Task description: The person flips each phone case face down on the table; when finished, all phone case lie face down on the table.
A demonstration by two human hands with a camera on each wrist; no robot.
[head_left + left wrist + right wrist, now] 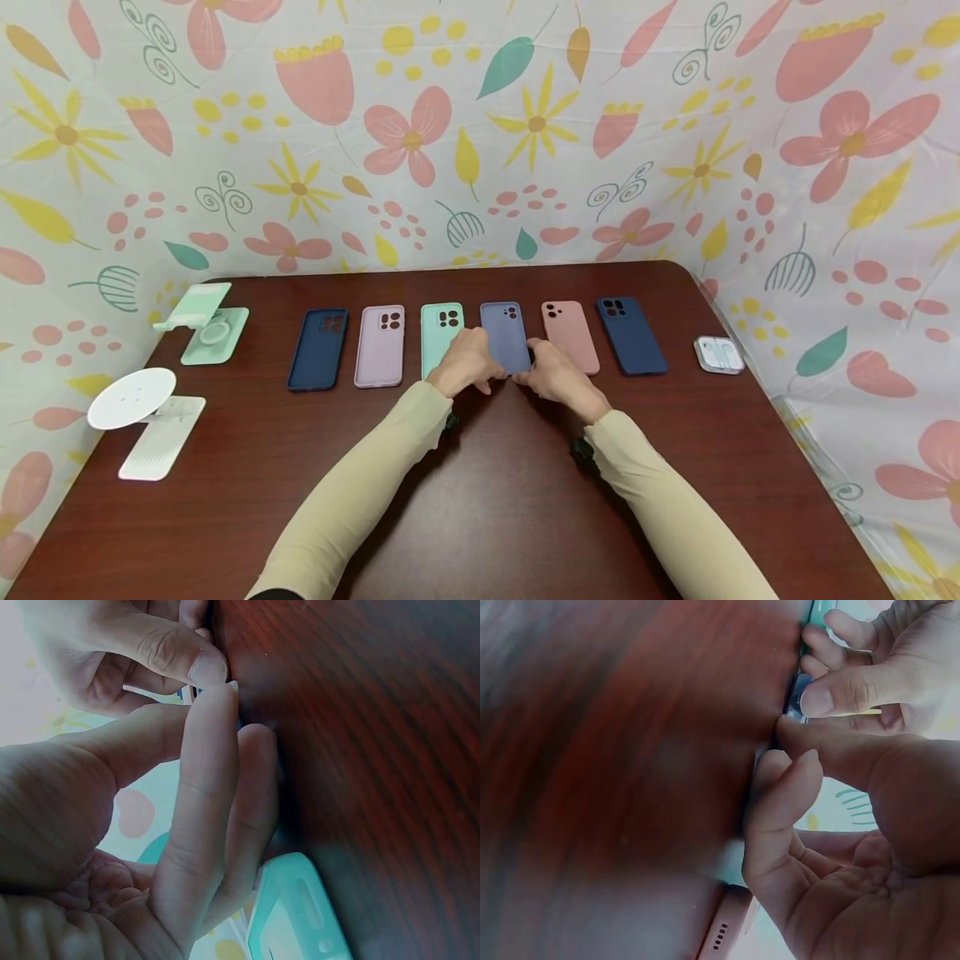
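In the head view a periwinkle phone case (504, 333) lies back up in a row of cases, its camera cutouts at the far end. My left hand (468, 362) holds its near left corner, thumb and fingers bent round the edge. At the near right corner my right hand (557, 372) pinches the edge in the same way. A bit of the case's dark blue edge (802, 684) shows between the left fingers in the right wrist view; the hands hide most of the rest there. The mint green case (441, 333) sits beside my left hand, the pink case (573, 337) beside my right.
Farther left lie a lilac case (379, 350) and a navy case (318, 350); another navy case (632, 335) lies right of the pink one. White earphones in a clear box (718, 355) are at the right. A green stand (215, 333) and a white stand (161, 437) occupy the left side.
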